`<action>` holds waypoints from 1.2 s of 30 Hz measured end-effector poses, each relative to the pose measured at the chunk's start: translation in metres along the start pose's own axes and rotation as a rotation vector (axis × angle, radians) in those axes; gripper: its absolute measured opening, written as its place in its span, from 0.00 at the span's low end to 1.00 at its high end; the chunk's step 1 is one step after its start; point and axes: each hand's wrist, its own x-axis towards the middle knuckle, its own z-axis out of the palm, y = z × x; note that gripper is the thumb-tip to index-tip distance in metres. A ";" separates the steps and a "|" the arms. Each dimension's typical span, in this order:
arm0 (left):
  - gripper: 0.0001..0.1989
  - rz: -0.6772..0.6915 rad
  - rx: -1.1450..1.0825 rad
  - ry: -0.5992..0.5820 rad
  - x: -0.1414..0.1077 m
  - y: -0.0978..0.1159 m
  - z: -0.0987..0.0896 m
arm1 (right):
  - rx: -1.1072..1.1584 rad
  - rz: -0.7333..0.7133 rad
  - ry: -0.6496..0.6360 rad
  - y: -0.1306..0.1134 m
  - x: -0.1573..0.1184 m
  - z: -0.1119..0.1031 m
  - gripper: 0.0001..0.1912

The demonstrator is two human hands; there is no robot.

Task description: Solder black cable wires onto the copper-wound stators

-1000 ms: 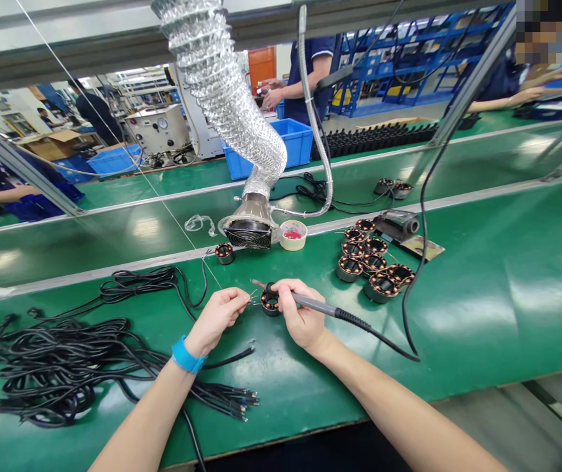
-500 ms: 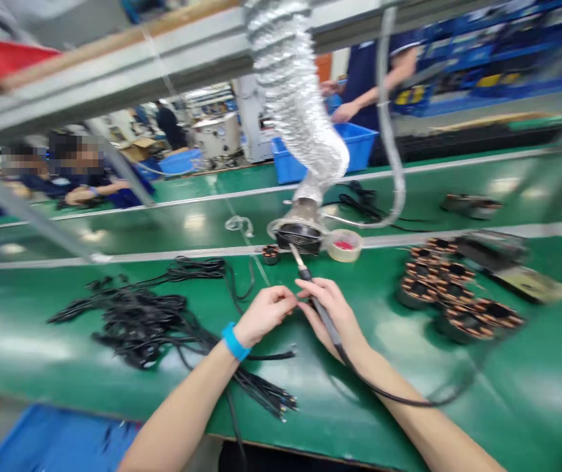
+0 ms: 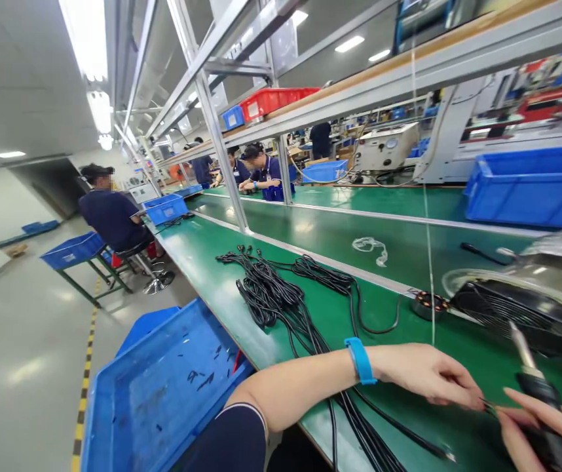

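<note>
My left hand (image 3: 433,377), with a blue band at the wrist, pinches a thin wire (image 3: 489,408) between thumb and fingertips. At the lower right edge my right hand (image 3: 531,429) grips a soldering iron (image 3: 541,387), its tip pointing up and away; fingertips of this hand meet the same wire. The rest of that hand is cut off by the frame. Beyond them sits a copper-wound motor coil (image 3: 428,306) beside a black-grilled fume hood (image 3: 502,308). Black cables (image 3: 274,292) lie in a heap on the green bench (image 3: 207,239), some running under my left forearm.
A blue tray (image 3: 138,400) with dark scraps stands by the bench at lower left. A metal post (image 3: 222,151) rises from the bench. Clear plastic tubing (image 3: 372,248) lies farther back, near a blue crate (image 3: 531,187). Several people sit or stand farther off.
The view has swung left, so hands, hood and iron appear farther right. The coils on the right have left the picture. My fingertips stay together, with a wire now visible between them.
</note>
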 end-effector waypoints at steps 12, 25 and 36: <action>0.11 0.059 -0.069 0.143 -0.030 0.021 0.023 | -0.211 -0.202 -0.117 -0.068 -0.006 -0.024 0.18; 0.20 -0.063 -0.097 0.017 -0.025 0.011 0.020 | -0.138 0.008 0.220 -0.091 0.000 -0.062 0.14; 0.21 -0.029 -0.036 0.084 -0.031 0.022 0.031 | -0.108 -0.092 0.138 -0.097 -0.004 -0.059 0.17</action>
